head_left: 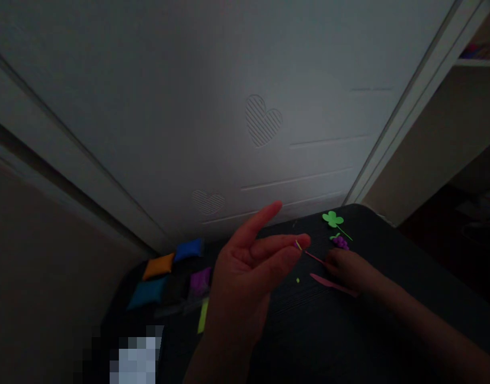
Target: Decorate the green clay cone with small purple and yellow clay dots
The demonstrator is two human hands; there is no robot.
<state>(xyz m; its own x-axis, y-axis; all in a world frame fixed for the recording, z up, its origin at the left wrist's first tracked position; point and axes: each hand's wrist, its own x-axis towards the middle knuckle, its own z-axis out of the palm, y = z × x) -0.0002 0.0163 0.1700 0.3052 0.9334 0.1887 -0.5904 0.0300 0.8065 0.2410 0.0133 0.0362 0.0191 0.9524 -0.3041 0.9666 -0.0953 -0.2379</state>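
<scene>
My left hand [253, 272] is raised over the table, pinching a tiny purple and yellow clay piece [298, 245] between thumb and a fingertip. From the right, my right hand [343, 265] grips a thin pink modelling tool [315, 257], its tip close to that piece; I cannot tell if they touch. A pink plastic knife [333, 284] lies just below my right hand. Beyond it sit a purple clay grape bunch [341, 242] with a green leaf and a green clay four-leaf clover [332, 219] with a stem. A small yellow-green bit [298, 280] rests between my hands.
Packets of clay in blue [189, 249], orange [159, 266], teal [148, 293] and purple [200, 280] lie at the left of the dark table [293, 341]. A yellow strip [203, 316] is partly behind my left wrist. A white panel [309, 64] with embossed hearts stands behind.
</scene>
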